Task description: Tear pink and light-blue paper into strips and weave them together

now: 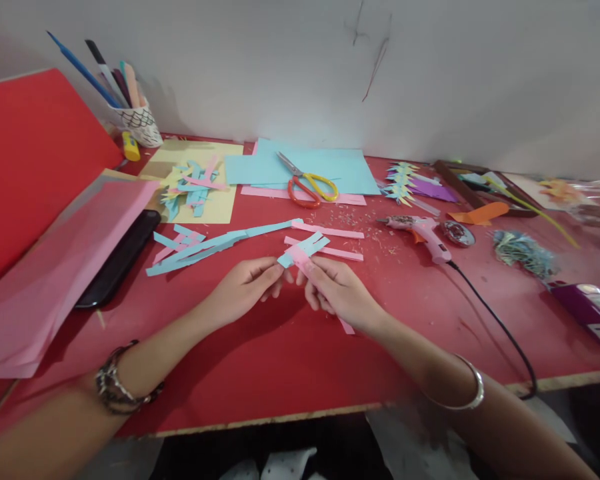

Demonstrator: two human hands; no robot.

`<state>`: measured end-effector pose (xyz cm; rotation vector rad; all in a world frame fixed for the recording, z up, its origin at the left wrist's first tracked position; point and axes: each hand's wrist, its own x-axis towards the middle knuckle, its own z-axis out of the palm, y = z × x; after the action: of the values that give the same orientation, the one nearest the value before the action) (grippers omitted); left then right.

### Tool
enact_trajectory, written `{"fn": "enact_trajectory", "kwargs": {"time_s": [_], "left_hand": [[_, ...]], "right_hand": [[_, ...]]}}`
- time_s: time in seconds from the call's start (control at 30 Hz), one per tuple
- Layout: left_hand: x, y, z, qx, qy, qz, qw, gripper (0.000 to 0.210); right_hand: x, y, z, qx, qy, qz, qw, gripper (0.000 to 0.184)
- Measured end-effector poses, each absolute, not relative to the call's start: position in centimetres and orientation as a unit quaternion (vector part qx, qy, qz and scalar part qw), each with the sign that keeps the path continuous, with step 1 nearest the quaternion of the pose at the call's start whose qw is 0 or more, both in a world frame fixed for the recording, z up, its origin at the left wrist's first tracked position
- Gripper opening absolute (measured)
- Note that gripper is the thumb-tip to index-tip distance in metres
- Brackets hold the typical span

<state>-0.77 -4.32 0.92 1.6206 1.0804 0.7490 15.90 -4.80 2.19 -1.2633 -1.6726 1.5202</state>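
Between my two hands, above the red table, is a small weave of light blue and pink paper strips [300,251]. My left hand [253,283] pinches its blue end between thumb and fingers. With thumb and fingers closed, my right hand [333,288] grips the pink strip part on the other side. A pink strip end [347,325] shows below my right hand; where it leads is hidden. Just beyond my hands lie loose pink strips [327,231]. To the left are long blue strips [220,245] and another small blue and pink woven piece [177,241].
Scissors [307,183] rest on blue paper sheets [345,167] at the back. A glue gun [423,233] with a black cord lies right. Pink sheets [65,267] cover part of a black phone-like object [125,260] at left. A pen cup [140,125] stands by the wall.
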Motion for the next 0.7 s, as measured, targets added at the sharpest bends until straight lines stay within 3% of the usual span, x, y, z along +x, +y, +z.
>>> {"fn": "enact_trajectory", "kwargs": {"time_s": [0.23,0.7], "left_hand": [[-0.6,-4.43,1.23,0.661,0.417,0.331,0.529,0.032],[-0.61,-4.3,1.22,0.653,0.487,0.355,0.458,0.031]], "right_hand": [[15.93,-4.88,1.96,-0.474,-0.637,0.551,0.259,0.026],[15.79,-4.77,2.06,-0.455,-0.638,0.558,0.274,0.016]]}}
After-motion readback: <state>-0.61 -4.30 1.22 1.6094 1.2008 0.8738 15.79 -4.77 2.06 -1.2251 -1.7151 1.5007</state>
